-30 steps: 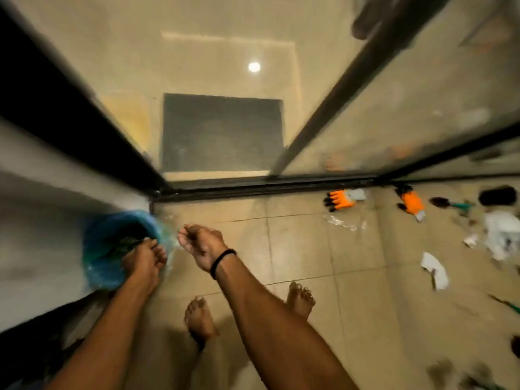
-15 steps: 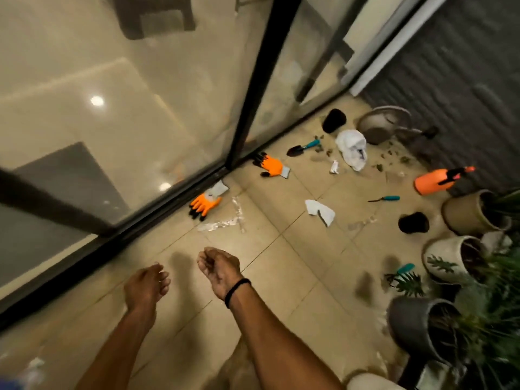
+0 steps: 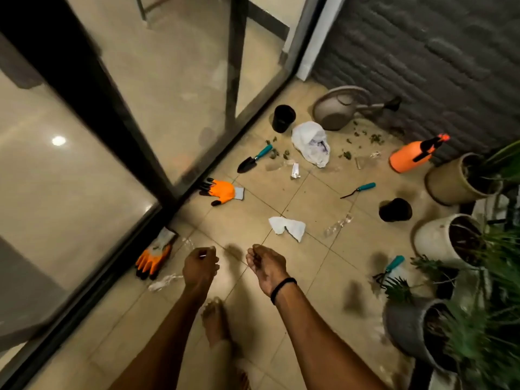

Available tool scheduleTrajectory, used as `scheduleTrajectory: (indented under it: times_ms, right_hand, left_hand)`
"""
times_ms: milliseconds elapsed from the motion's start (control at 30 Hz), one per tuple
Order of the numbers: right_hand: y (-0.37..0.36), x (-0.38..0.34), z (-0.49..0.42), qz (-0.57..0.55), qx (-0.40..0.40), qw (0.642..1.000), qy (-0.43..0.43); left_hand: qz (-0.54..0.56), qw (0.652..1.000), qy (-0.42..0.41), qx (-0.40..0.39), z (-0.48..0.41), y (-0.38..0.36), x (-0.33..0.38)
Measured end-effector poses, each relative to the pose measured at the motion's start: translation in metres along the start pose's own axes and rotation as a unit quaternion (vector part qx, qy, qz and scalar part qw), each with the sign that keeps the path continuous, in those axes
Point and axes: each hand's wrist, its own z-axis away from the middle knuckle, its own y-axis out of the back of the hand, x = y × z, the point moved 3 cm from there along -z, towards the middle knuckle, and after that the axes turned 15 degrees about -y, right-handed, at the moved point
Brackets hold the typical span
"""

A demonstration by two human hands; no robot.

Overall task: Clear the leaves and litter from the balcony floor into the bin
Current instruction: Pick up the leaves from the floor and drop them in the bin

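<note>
Both forearms extend forward over the tiled balcony floor [image 3: 281,305], hands level and a little apart. The left hand [image 3: 200,270] shows its back, fingers curled under; a pale streak sits at the fingertips, and whether anything is held cannot be told. The right hand [image 3: 266,267], with a black wristband [image 3: 282,285], is turned thumb side up, fingers loosely bent and holding nothing. A bare foot [image 3: 215,322] stands below and between the forearms.

Litter observed: a crumpled white paper [image 3: 287,227] just ahead of the right hand; a clear plastic scrap [image 3: 164,280] left of the left hand, another [image 3: 337,225] right of the paper; a small wrapper [image 3: 295,171] and a white plastic bag [image 3: 311,143] farther on. Leaves [image 3: 349,154] are scattered around the bag, towards the brick wall [image 3: 422,52].

Other items on the floor:
- Two orange gloves, one [image 3: 153,258] against the glass door [image 3: 140,122] near the left hand, one [image 3: 222,191] farther along the track.
- A trowel [image 3: 254,159], a teal-handled weeder [image 3: 358,190] and a hand rake [image 3: 389,267].
- Two black pots [image 3: 283,117] [image 3: 395,209].
- A watering can [image 3: 337,111] and an orange sprayer [image 3: 413,154].

Three planters [image 3: 447,239] with foliage line the right side.
</note>
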Motion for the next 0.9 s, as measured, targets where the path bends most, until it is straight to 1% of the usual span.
scheduleTrajectory:
  times_ms: [167,300,433,533,667,800,900]
  right_hand:
    - [0.015,-0.081,-0.034,-0.005,0.03,0.999,0.013]
    - [0.028,-0.142,-0.06,-0.03,0.047,0.998,0.001]
    - [0.041,-0.208,-0.083,-0.024,0.059,0.998,-0.006]
    - [0.047,-0.26,-0.106,0.016,0.057,0.998,-0.005]
    - [0.05,-0.325,-0.131,0.039,0.047,0.998,0.0]
    - [0.042,-0.383,-0.166,0.08,0.061,0.995,0.008]
    - [0.025,-0.42,-0.192,0.138,0.08,0.987,0.01]
  left_hand:
    - [-0.064,0.996,-0.025,-0.054,-0.05,-0.075,0.036]
    - [-0.107,0.989,-0.049,-0.092,-0.078,-0.132,0.061]
    - [-0.145,0.982,-0.024,-0.122,-0.104,-0.191,0.09]
    - [-0.165,0.978,-0.027,-0.123,-0.13,-0.24,0.111]
    - [-0.203,0.973,-0.024,-0.11,-0.179,-0.302,0.13]
    - [-0.256,0.957,-0.018,-0.138,-0.23,-0.357,0.155]
    - [-0.311,0.935,-0.042,-0.163,-0.265,-0.385,0.169]
